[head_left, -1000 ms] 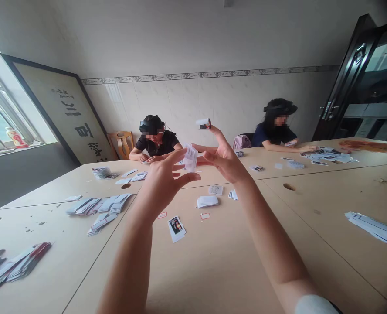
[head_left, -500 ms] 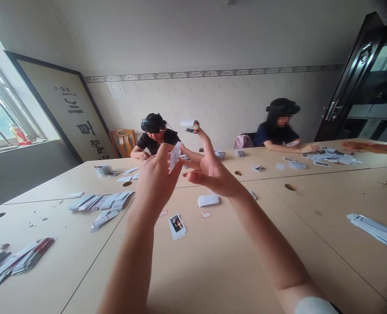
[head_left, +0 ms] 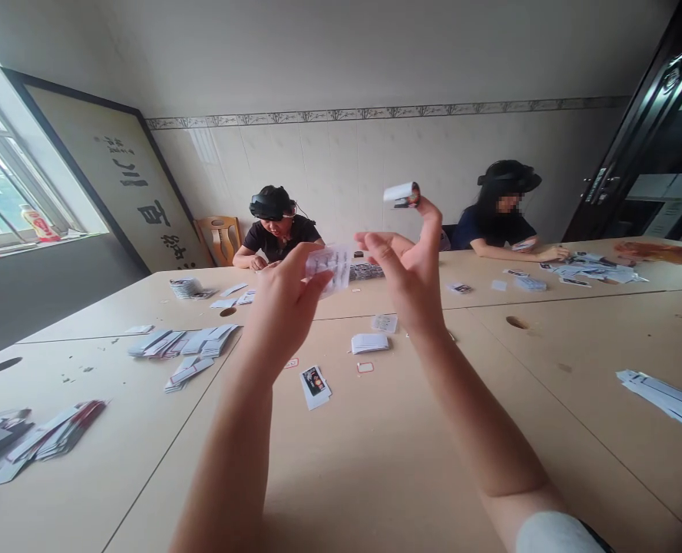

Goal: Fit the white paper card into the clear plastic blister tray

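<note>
Head camera view: both hands are up over the pale wooden table [head_left: 375, 476]. Left hand [head_left: 283, 311] pinches a small see-through plastic sleeve [head_left: 329, 265] in its fingertips. Right hand [head_left: 413, 280] is spread open beside it, a small white paper roll [head_left: 402, 193] stuck on one raised fingertip.

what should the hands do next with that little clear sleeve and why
Probably bring the right hand in to pinch the free edge of the clear sleeve. The left hand holds the sleeve up at one side only, the right hand's fingers sit open just beside it without touching, and a small sticker hangs on a raised right fingertip, so steadying the sleeve seems the likely step.
</note>
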`<state>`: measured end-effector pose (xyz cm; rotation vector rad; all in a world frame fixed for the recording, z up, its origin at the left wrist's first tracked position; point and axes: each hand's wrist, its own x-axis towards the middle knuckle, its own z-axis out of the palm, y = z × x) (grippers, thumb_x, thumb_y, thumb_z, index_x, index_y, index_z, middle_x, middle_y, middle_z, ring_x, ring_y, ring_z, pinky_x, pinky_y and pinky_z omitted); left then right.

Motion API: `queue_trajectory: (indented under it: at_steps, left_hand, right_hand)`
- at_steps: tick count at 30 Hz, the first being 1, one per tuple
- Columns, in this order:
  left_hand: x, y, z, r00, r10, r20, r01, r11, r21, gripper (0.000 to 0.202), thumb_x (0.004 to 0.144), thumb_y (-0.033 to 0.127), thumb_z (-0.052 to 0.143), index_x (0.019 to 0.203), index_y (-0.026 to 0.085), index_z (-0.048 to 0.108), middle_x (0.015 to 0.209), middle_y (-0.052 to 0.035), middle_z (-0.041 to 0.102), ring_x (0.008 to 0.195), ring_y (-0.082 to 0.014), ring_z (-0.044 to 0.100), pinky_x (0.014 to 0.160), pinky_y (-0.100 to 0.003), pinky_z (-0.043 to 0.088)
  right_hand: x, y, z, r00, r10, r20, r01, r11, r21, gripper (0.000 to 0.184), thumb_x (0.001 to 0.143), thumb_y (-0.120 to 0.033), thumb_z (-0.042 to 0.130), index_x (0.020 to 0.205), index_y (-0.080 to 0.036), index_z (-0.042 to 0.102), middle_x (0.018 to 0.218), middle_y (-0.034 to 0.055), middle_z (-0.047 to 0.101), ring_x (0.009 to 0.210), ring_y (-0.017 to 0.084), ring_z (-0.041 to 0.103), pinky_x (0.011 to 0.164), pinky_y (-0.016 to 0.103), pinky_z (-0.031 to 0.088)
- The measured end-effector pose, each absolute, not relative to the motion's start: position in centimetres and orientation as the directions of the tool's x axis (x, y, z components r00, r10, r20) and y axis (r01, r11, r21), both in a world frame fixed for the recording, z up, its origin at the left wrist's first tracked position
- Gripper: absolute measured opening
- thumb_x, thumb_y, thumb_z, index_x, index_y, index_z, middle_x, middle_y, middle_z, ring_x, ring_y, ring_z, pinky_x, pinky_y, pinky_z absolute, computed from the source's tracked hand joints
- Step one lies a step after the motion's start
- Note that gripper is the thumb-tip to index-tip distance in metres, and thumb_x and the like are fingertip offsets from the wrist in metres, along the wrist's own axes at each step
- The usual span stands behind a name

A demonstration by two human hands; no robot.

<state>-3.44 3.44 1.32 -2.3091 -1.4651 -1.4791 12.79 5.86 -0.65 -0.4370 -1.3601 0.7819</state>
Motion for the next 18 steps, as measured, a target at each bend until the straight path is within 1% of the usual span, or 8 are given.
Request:
queue_trajectory:
  at_steps: [2,4,6,8,12,14,17,18]
  left_hand:
    - [-2.0,3.1,0.8,0.21,0.69,0.693,0.653,-0.626,0.426,0.027,0.09,0.028,0.057,0.115,0.023,0.065,0.082,-0.0014,0.069,0.061,-0.0148,0.061,0.062,-0.029,0.051]
    - [-0.4,2.8,0.1,0.358,0.705,0.612,0.591,-0.679,0.436,0.035,0.091,0.024,0.055,0.125,0.024,0.062,0.091,-0.0028,0.072,0.062,-0.014,0.062,0.06,-0.027,0.053]
    - [0.7,2.5,-0.7,0.398,0.721,0.567,0.584,-0.676,0.45,0.04,0.092,0.017,0.049,0.13,0.024,0.058,0.09,-0.0033,0.073,0.064,-0.0152,0.065,0.06,-0.027,0.054]
    - [1.0,2.3,-1.2,0.394,0.747,0.535,0.604,-0.649,0.462,0.037,0.092,0.016,0.047,0.126,0.023,0.06,0.088,-0.0047,0.073,0.069,-0.0185,0.069,0.06,-0.03,0.056]
    - [-0.4,1.9,-0.8,0.475,0.775,0.416,0.613,-0.631,0.476,0.035,0.093,0.032,0.057,0.127,0.029,0.062,0.103,-0.0072,0.075,0.092,-0.0259,0.074,0.064,-0.033,0.06]
    - [-1.2,1.8,-0.1,0.459,0.786,0.414,0.638,-0.616,0.462,0.029,0.093,0.039,0.058,0.118,0.029,0.068,0.098,-0.0061,0.076,0.089,-0.0257,0.075,0.065,-0.034,0.06]
    - [-1.9,1.4,1.0,0.351,0.779,0.52,0.642,-0.604,0.473,0.022,0.093,0.039,0.058,0.089,0.023,0.072,0.079,-0.003,0.074,0.067,-0.0193,0.072,0.059,-0.031,0.057]
    - [-2.1,1.2,1.2,0.305,0.763,0.57,0.625,-0.612,0.485,0.021,0.093,0.038,0.06,0.085,0.022,0.071,0.074,-0.0019,0.072,0.06,-0.0167,0.069,0.057,-0.029,0.056]
  right_hand:
    - [12.2,6.2,-1.0,0.121,0.702,0.701,-0.227,0.708,-0.669,0.08,0.089,-0.062,0.062,0.15,-0.043,0.014,0.119,0.0095,0.065,0.102,0.03,0.07,0.07,0.04,0.062]
    - [11.8,6.7,-1.4,0.174,0.705,0.687,-0.22,0.708,-0.671,0.074,0.09,-0.066,0.057,0.148,-0.042,0.018,0.109,0.0093,0.067,0.088,0.028,0.072,0.063,0.038,0.06]
    - [11.7,7.4,-1.8,0.184,0.73,0.658,-0.22,0.683,-0.697,0.07,0.09,-0.067,0.057,0.145,-0.04,0.023,0.099,0.0081,0.067,0.072,0.025,0.069,0.055,0.036,0.057]
    - [11.9,8.1,-2.0,0.114,0.771,0.627,-0.238,0.634,-0.736,0.072,0.088,-0.068,0.059,0.143,-0.04,0.023,0.092,0.0056,0.066,0.062,0.022,0.064,0.05,0.035,0.053]
    - [12.5,9.2,-2.0,-0.034,0.775,0.631,-0.282,0.598,-0.75,0.078,0.084,-0.071,0.062,0.142,-0.039,0.021,0.078,-0.0005,0.06,0.052,0.018,0.056,0.045,0.031,0.047]
    - [12.6,9.4,-1.9,-0.047,0.743,0.667,-0.291,0.629,-0.721,0.08,0.08,-0.069,0.068,0.141,-0.037,0.026,0.07,-0.0046,0.055,0.047,0.015,0.05,0.043,0.029,0.044]
    - [12.5,9.6,-1.8,-0.095,0.707,0.701,-0.326,0.643,-0.693,0.081,0.076,-0.062,0.076,0.137,-0.034,0.031,0.058,-0.0101,0.047,0.04,0.012,0.043,0.039,0.026,0.038]
    - [12.5,9.7,-1.8,-0.13,0.698,0.704,-0.347,0.633,-0.692,0.081,0.076,-0.061,0.077,0.137,-0.034,0.031,0.056,-0.0113,0.046,0.038,0.012,0.041,0.037,0.025,0.036]
